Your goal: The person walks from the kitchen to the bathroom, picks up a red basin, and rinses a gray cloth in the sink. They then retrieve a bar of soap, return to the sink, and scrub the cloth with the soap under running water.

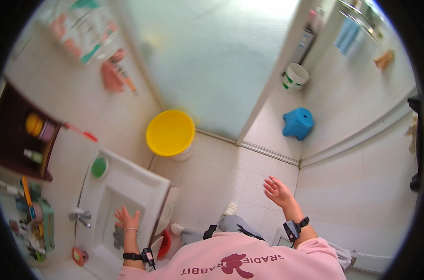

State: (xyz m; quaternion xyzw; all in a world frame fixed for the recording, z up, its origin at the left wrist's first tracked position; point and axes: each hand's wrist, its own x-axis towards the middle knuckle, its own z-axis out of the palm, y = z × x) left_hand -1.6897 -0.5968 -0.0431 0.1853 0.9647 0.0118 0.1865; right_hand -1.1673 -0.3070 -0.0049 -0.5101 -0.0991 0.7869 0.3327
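My left hand (127,218) is over the basin of a white washbasin (142,175), its fingers spread and nothing in them. A dark grey cloth-like thing (118,238) lies in the basin, partly behind that hand and forearm. The metal faucet (80,216) stands on the basin's wall side, left of the hand. Over the tiled floor on the right, my right hand (277,191) is raised with its fingers apart, touching nothing. A green round thing (99,167) sits on the washbasin's corner.
A yellow basin (170,133) rests on a white bucket (181,154) beside the frosted glass partition (212,70). Beyond the door track are a blue plastic stool (298,123) and a white bucket with green markings (295,77). A red bucket (164,244) stands under the washbasin.
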